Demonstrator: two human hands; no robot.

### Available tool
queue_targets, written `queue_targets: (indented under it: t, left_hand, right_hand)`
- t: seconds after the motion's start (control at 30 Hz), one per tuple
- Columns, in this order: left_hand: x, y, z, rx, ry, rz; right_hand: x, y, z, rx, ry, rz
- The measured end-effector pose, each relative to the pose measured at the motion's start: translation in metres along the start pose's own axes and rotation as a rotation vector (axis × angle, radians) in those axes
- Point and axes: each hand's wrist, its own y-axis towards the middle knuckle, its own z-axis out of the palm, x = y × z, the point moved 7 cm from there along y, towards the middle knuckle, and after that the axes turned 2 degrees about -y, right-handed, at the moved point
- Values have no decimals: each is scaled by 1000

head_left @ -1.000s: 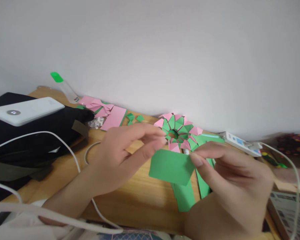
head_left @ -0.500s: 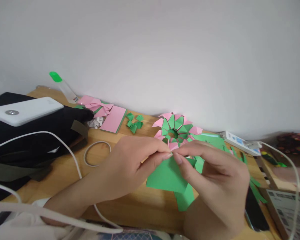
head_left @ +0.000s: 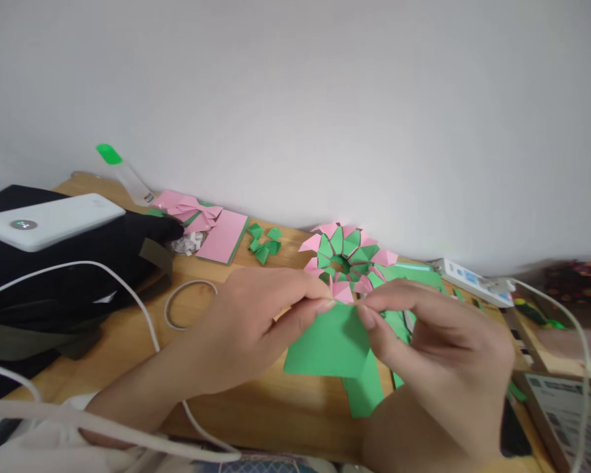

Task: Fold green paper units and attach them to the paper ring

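Observation:
Between my two hands hangs a sheet of green paper (head_left: 328, 345), pinched along its upper edge. My left hand (head_left: 270, 322) is closed, thumb against forefinger, at the sheet's upper left part. At its upper right corner my right hand (head_left: 438, 355) pinches with thumb and forefinger. Below the sheet lies another green paper piece (head_left: 366, 391) on the wooden table (head_left: 256, 417). Just beyond my fingertips rests a ring of folded pink and green paper pieces (head_left: 342, 253), its near side partly hidden by my hands.
Small folded green pieces (head_left: 263, 244), pink paper (head_left: 224, 236) and a green-capped glue bottle (head_left: 125, 174) lie along the back left. A white power bank (head_left: 59, 220) sits on a black bag (head_left: 103, 253). A power strip (head_left: 473, 279) stands right. White cables (head_left: 142, 315) cross the left side.
My right hand has slid rightward along the sheet's top edge, away from my left hand. The sheet is now spread flatter between them. My left hand has barely moved.

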Motion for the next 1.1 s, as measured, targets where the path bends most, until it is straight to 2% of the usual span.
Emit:
queue_targets:
  t: [0.1, 0.2, 0.27, 0.43, 0.6, 0.77, 0.87, 0.9, 0.97, 1.03, 1.1]
  left_hand:
    - [1, -1, -4, -36, 7, -5]
    - [3, -2, -9, -88, 14, -11]
    - [3, -2, -11, -112, 9, -12]
    - [2, 0, -7, -88, -54, -15]
    - [9, 0, -8, -79, -106, -66]
    - [22, -2, -19, -154, -121, -170]
    - [31, -4, -25, -235, -134, -244]
    - [33, -4, -23, -223, -162, -269]
    - [35, -2, -12, -112, -234, -302]
    - [35, 0, -1, -14, -293, -325]
    - [38, 1, -3, -68, -336, -358]
  right_hand:
    - [-5, -2, -11, -41, -45, 19]
    - [-11, -6, -24, -144, -68, 72]
    - [-13, -7, -26, -174, -36, 88]
    - [-7, -4, -7, -40, 37, 41]
    - [-9, -5, -8, -78, 32, 43]
    - [-15, -7, -17, -142, 51, 89]
    - [-19, -3, -11, -78, 63, 113]
    - [-19, -1, -6, -23, 66, 110]
    - [-19, 3, 5, 64, 77, 100]
    - [-21, 6, 10, 67, 106, 114]
    - [-25, 7, 12, 39, 167, 152]
